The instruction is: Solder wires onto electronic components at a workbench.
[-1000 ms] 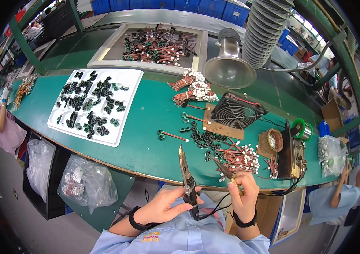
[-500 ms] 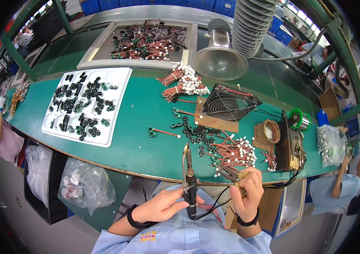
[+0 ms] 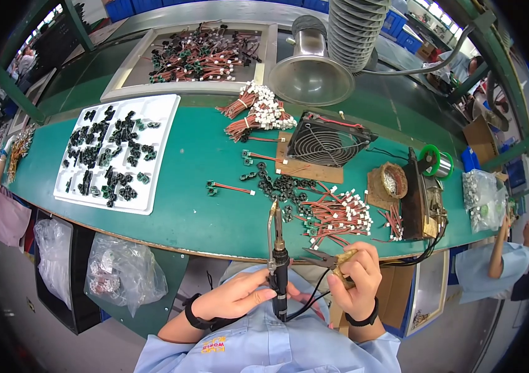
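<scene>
- Left hand (image 3: 239, 297) is closed around the black grip of a soldering iron (image 3: 275, 248). The iron stands nearly upright, with its tip just over the near edge of the green bench (image 3: 183, 211).
- Right hand (image 3: 356, 280) is pinched shut on a pair of pliers (image 3: 321, 258) with yellowish handles. Whether anything sits in the nose cannot be told.
- Both tools are held off the bench, above the person's lap. Judged risk: a slip of either hand would drop the iron onto the blue sleeve or the trailing black cord.
- Loose red-wired connectors (image 3: 339, 214) lie near the front edge, just beyond the iron's tip. A careless sweep could scorch the insulation or push pieces off the edge.
- The small black parts (image 3: 280, 185) are scattered, not in a tray, so they are likely to get mixed or knocked about.
- The white tray (image 3: 159, 155) overhangs nothing visibly but sits close to the front edge.
</scene>
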The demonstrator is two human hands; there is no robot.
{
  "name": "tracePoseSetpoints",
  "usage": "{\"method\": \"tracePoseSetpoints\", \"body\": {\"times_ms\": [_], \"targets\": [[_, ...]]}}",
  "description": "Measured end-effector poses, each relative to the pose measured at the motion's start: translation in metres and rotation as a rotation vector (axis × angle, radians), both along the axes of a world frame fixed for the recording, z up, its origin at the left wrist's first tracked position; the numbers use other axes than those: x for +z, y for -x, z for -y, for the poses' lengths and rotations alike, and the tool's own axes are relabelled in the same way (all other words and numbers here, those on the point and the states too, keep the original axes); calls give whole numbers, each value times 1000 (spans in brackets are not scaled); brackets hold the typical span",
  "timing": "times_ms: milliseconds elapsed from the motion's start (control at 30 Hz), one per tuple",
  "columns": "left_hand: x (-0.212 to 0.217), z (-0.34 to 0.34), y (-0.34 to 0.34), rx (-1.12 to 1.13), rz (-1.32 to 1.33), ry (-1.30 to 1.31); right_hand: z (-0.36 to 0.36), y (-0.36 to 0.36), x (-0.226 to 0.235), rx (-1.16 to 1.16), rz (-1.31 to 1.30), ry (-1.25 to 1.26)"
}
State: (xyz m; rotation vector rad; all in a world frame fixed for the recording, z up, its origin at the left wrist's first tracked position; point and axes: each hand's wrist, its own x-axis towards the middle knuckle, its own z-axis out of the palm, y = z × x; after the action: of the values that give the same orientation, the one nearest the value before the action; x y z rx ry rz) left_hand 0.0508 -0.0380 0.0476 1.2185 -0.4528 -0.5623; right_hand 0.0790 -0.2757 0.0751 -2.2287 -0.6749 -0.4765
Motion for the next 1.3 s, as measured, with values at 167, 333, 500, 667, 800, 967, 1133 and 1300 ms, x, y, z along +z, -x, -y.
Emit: {"method": "tracePoseSetpoints", "body": {"times_ms": [167, 333, 500, 667, 800, 967, 1133, 1300], "targets": [[-6, 0, 0, -28, -6, -1, -9, -3, 3, 97, 89, 89], [-7, 1, 0, -65, -12, 4, -14, -9, 1, 166, 182, 172], [-16, -5, 0, -96, -76, 87, -14, -20, 2, 202, 258, 220], [-21, -16, 3, -92, -134, 150, -19, -46, 9, 341, 325, 226], [-20, -27, 10, 159, -125, 152, -27, -39, 3, 239, 104, 183], [-7, -27, 16, 398, -89, 103, -60, -21, -33, 150, -13, 257], [-4, -12, 4, 300, -8, 95, -63, -13, -26, 137, -215, 156], [2, 5, -10, 144, 36, 43, -56, 9, -9, 297, -1309, -950]]}}
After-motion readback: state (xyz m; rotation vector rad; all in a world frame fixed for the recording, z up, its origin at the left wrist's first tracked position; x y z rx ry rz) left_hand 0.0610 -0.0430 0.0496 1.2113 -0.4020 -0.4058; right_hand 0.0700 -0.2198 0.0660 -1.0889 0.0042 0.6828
